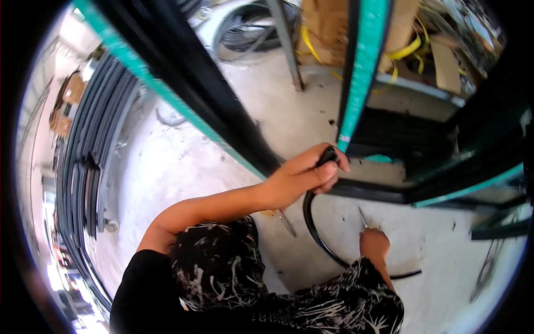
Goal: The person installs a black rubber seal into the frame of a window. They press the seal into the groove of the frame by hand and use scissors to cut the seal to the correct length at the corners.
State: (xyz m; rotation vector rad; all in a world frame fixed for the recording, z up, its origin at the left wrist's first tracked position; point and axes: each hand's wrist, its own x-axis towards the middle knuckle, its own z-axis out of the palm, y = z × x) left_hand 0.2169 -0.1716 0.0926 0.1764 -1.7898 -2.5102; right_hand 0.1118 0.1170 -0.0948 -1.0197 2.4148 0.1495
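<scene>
My left hand [308, 171] is closed round the upper end of a black rubber strip [310, 218], beside the lower corner of a black frame [370, 189] faced with green tape. From there the strip curves down to the floor, passes behind my knee and comes out on the right. Lower and to the right, my right hand [374, 243] is closed round a thin pointed metal tool [362, 217]. Its handle is hidden in the fist, so I cannot tell its exact kind. Another slim metal tool [287, 224] lies on the floor below my left forearm.
Long black bars with green faces [367, 61] rise around me. Dark profiles [92, 139] are stacked at the left. Coiled black tubing [253, 30], a cardboard box [325, 33] and yellow strapping [406, 49] lie at the back. A thin metal loop [486, 273] lies at the right.
</scene>
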